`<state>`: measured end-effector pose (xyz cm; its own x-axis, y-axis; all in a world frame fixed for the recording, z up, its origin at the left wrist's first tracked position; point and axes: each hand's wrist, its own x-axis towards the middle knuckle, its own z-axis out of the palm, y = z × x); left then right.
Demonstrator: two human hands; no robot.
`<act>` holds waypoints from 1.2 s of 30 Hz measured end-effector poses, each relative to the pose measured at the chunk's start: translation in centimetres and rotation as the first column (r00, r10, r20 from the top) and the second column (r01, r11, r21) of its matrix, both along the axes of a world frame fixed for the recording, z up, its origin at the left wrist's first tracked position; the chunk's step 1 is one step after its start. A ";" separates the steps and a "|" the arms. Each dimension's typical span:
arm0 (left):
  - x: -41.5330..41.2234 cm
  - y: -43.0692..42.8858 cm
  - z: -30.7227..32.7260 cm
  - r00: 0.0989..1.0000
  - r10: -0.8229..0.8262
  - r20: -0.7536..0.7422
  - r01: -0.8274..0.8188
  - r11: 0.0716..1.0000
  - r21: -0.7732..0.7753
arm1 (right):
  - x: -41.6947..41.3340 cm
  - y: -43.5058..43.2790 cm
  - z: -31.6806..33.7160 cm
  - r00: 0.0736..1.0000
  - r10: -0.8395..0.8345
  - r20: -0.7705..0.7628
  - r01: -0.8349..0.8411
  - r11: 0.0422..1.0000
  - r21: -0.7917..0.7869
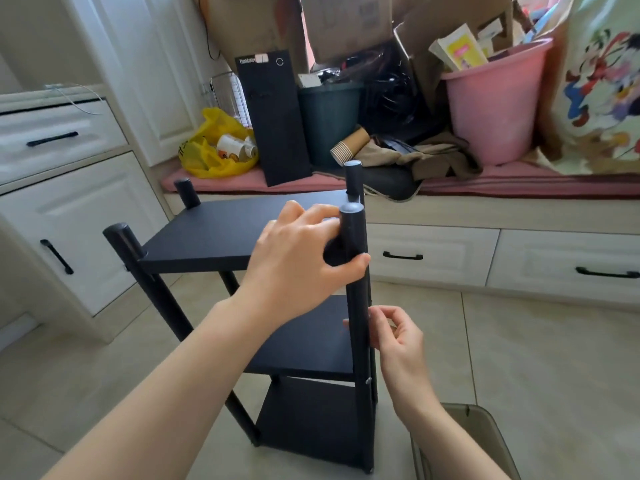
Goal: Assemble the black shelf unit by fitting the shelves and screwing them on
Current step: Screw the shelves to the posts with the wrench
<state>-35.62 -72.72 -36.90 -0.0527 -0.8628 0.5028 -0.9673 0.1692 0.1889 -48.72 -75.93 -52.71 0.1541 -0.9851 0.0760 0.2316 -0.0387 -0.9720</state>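
Although three shelves already sit between the four posts, the black shelf unit looks not quite finished. It stands upright on the tiled floor just in front of the person, with top shelf, middle shelf and bottom shelf all in place and roughly level. The left hand is clenched around the near right post just below its rounded cap, thumb across the front, steadying the frame. The right hand is lower, touching the outer side of the same post at about middle-shelf height, fingers pinched together; whether a screw sits between them cannot be told, too small and blurred. One small screw head shows further down that post, near the middle shelf's front edge, so at least part of the fastening seems done. Judgement: fitting is largely complete, screwing is the step in hand, and remaining joints on the other posts cannot be checked from this angle. A black panel leans on the window seat behind, well apart; it may be a spare shelf, unclear. No screwdriver visible.
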 end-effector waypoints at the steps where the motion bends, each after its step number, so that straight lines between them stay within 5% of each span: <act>1: 0.0 -0.2 0.1 1.000 -0.009 -0.016 0.009 1.000 0.018 | 0.4 0.0 0.3 0.999 0.035 -0.021 -0.035 0.999 -0.001; 10: 0.8 -1.5 1.0 0.993 -0.011 -0.113 0.034 0.979 0.202 | 3.1 -2.5 1.5 0.999 -0.011 0.045 0.007 0.996 0.090; 17: 2.9 -3.4 3.4 0.967 0.099 -0.233 -0.062 0.985 0.160 | 6.3 -5.8 3.9 0.995 -0.055 0.088 0.050 0.997 0.056; 26: 9.8 -4.5 5.4 0.821 0.013 -0.570 0.020 0.998 0.052 | 10.3 -7.5 8.7 0.996 -0.082 0.033 0.084 0.994 -0.070; 36: 14.2 -0.3 0.9 0.650 0.039 -0.759 -0.142 0.987 -0.071 | 12.4 -7.0 8.8 0.979 -0.066 -0.195 0.008 0.958 -0.285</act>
